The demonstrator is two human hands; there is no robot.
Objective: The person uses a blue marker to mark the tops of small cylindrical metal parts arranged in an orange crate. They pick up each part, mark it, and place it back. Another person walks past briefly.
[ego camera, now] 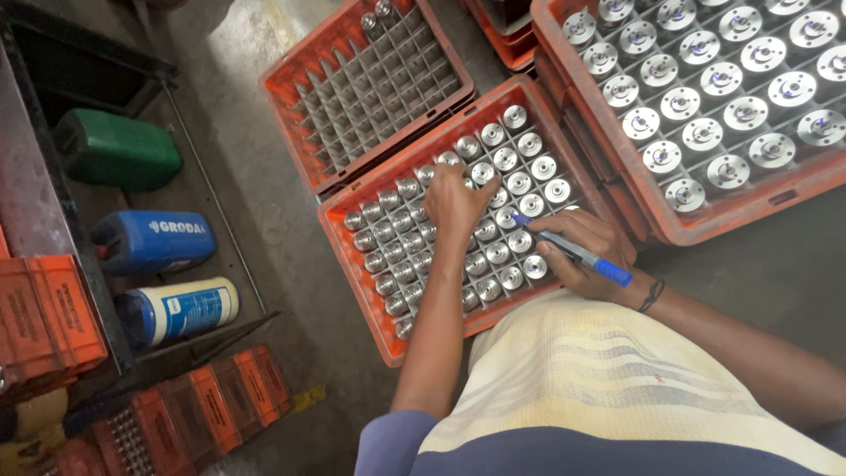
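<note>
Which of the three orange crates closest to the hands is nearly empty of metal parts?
The upper-left orange crate: its grey divider cells are bare apart from two parts at its far corner. The crate under the hands and the right-hand crate are packed with parts.

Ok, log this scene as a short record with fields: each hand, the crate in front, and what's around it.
left hand: resting on metal parts in the near crate
right hand: holds a blue marker, tip over the parts
near crate: orange, divided into cells, mostly full
far crate: orange, cells nearly all vacant
right crate: larger round metal parts
left side: green, blue and white containers
</note>
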